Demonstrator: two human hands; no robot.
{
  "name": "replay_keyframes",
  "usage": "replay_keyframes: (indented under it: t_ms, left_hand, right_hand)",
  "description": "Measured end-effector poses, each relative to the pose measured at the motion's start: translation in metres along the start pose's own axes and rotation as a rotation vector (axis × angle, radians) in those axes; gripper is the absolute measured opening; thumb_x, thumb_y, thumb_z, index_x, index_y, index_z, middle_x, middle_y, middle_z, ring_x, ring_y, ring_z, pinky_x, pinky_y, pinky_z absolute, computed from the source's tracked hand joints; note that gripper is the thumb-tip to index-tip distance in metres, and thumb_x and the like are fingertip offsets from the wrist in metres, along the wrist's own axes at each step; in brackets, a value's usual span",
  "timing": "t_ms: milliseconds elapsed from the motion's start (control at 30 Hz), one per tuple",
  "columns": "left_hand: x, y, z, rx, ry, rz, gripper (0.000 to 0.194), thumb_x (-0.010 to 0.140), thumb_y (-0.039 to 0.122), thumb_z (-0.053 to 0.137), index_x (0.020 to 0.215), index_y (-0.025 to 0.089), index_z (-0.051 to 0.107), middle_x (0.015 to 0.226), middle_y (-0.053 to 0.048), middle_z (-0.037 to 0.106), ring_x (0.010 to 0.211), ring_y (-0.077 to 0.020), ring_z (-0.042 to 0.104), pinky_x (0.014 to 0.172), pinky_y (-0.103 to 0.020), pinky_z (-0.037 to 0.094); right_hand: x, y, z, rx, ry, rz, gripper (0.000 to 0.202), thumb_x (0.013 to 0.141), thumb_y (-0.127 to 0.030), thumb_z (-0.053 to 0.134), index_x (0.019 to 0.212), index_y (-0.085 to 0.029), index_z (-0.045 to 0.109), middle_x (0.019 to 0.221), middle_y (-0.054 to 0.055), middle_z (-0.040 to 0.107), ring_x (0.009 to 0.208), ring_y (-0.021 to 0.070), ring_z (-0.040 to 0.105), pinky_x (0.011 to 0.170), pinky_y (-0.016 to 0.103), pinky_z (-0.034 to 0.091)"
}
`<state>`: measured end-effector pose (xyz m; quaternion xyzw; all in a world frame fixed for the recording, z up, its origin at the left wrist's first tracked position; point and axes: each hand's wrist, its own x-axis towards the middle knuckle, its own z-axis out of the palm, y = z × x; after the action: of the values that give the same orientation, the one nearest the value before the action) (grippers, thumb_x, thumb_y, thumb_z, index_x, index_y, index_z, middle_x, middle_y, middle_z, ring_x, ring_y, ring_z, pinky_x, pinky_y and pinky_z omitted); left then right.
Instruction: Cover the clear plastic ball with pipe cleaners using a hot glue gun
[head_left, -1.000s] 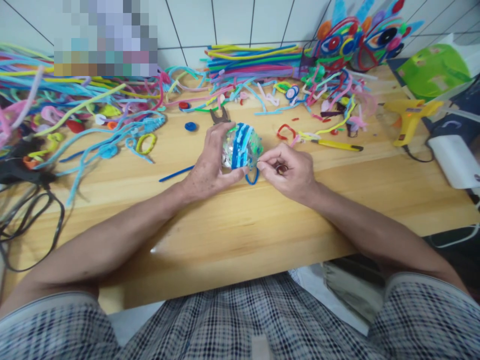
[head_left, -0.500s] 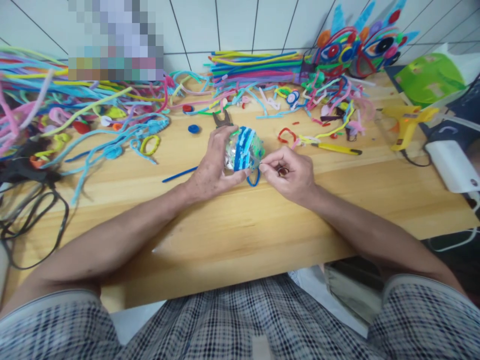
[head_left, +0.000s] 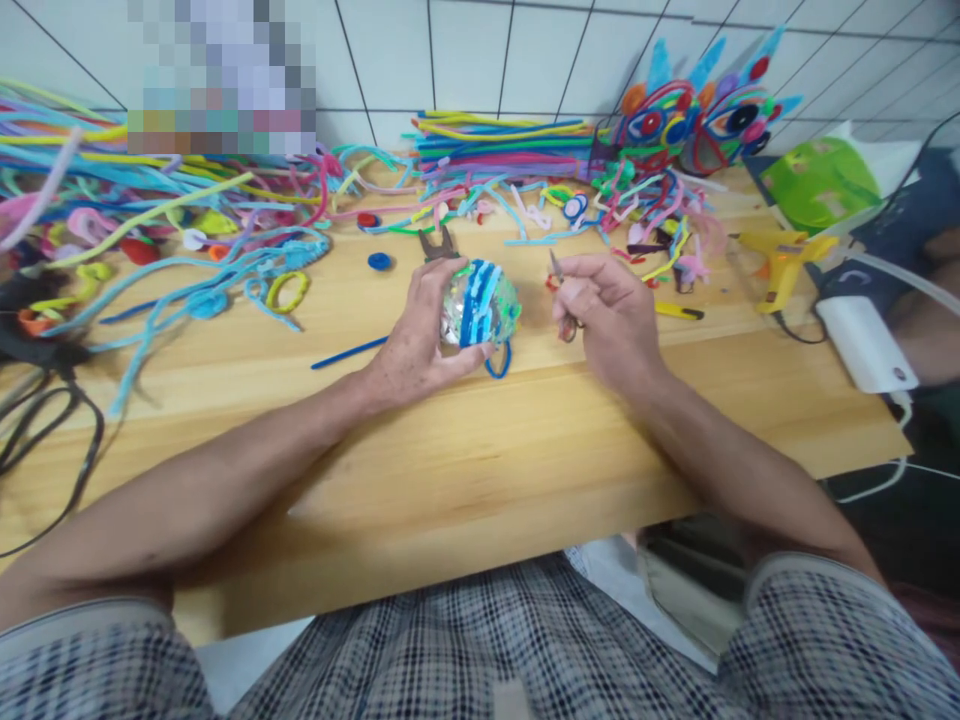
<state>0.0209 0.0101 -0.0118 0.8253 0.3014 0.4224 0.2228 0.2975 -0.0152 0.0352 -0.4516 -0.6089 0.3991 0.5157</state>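
My left hand [head_left: 416, 335] is wrapped round a shiny clear ball [head_left: 480, 305] with dark and light blue pipe-cleaner stripes and green bits on its right side. A blue loop [head_left: 499, 360] shows just below the ball. In my right hand [head_left: 611, 310], to the right of the ball and apart from it, is a pair of small scissors [head_left: 556, 264]; the pointed tip faces up, and the fingers hide most of the rest. Behind the left hand lie dark pliers [head_left: 437, 243] with parted jaws. A straight blue pipe cleaner [head_left: 349, 352] extends left from beneath that hand.
Tangled pipe cleaners [head_left: 247, 265] cover the left and back of the table. Two decorated masks [head_left: 694, 125] lean on the tiled wall. At right are a yellow glue gun [head_left: 784, 265], a yellow cutter [head_left: 679, 311], a white power box [head_left: 866, 345] and another person's arm [head_left: 934, 335].
My right hand has drawn back from the ball to the right and turned the scissors tip upward. The left hand keeps its hold on the ball. Another person's arm has appeared at right.
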Motion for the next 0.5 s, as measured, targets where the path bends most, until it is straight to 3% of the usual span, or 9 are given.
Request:
replay_keyframes:
  t_ms: [300,500]
  left_hand:
    - [0.001,0.007,-0.005,-0.007,-0.04,-0.023,0.09,0.102,0.06,0.082,0.171,0.031,0.033,0.17,-0.018,0.049,0.163,-0.0429,0.048,0.139,-0.079,0.042]
    - [0.001,0.008,-0.004,0.014,-0.022,-0.017,0.088,0.102,0.06,0.082,0.17,0.036,0.032,0.169,-0.016,0.05,0.163,-0.0412,0.049,0.137,-0.081,0.043]
  right_hand:
    - [0.042,0.025,-0.062,-0.225,0.114,0.014,0.042,0.095,-0.071,0.085,0.099,-0.03,0.078,0.09,0.004,0.08,0.089,0.0262,0.08,0.076,0.042,0.066]
    - [0.054,0.05,-0.089,-0.561,0.157,0.041,0.029,0.099,-0.054,0.078,0.09,-0.026,0.076,0.082,0.002,0.075,0.078,0.0234,0.073,0.077,0.043,0.063]
